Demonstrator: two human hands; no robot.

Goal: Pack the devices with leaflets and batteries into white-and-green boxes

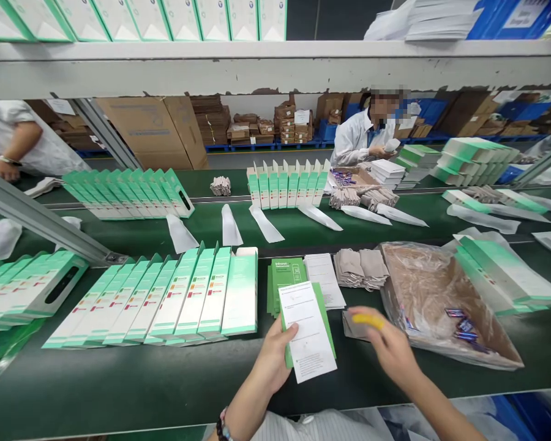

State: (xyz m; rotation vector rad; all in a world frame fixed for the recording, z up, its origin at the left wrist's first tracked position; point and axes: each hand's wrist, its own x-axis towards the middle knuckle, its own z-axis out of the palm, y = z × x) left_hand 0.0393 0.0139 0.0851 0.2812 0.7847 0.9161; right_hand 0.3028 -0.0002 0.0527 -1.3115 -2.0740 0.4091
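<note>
My left hand (278, 352) is closed on a white printed leaflet (310, 334), with a green booklet (320, 300) held behind it. My right hand (390, 346), a yellow cover on one finger, is at a folded grey pouch (354, 326) low over the belt and appears to pinch it. Just beyond the left hand lie a stack of green booklets (287, 272) and a pile of white leaflets (324, 282). A bundle of grey pouches (360, 269) sits to their right.
Right of me is a plastic-lined cardboard tray (390, 288) with several batteries (463, 327). Green-and-white boxes (193, 294) stand in a row at left. Across the second belt (202, 226) a co-worker (360, 138) handles a white item. A shelf beam (257, 67) crosses above.
</note>
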